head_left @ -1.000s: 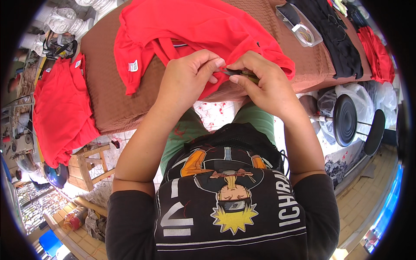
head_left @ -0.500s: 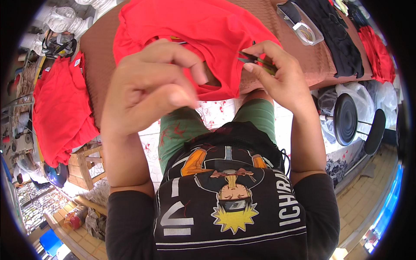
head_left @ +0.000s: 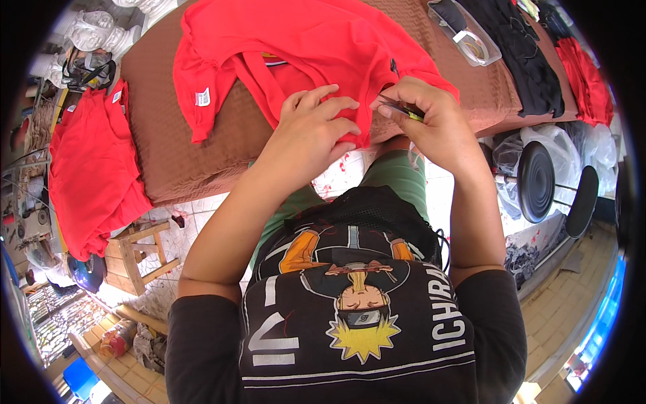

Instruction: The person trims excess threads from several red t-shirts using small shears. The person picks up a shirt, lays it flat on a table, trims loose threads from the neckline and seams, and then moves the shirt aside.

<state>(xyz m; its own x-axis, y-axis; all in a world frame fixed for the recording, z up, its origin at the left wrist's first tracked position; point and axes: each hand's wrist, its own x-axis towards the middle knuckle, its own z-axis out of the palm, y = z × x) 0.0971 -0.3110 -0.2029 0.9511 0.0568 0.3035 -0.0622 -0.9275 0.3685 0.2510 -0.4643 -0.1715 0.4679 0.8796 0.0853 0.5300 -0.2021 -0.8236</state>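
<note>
1. Left hand (head_left: 313,124): open, its fingers spread and slightly bent over the near part of the red garment (head_left: 296,30); whether it presses the cloth cannot be told. Half a second earlier it appears blurred and nearer the wearer; one second earlier, its fingertips meet at the blade tips.
2. Right hand (head_left: 434,118): closed around the thread snips (head_left: 413,114), which point leftward beside the cloth, slightly lower than half a second before.
3. Red garment: spread on the brown quilted cover (head_left: 171,128), its near part hanging over the edge. The white label (head_left: 202,97), hidden half a second ago, shows again.
4. Clear plastic box (head_left: 481,48): unmoved, beyond the right hand.
</note>
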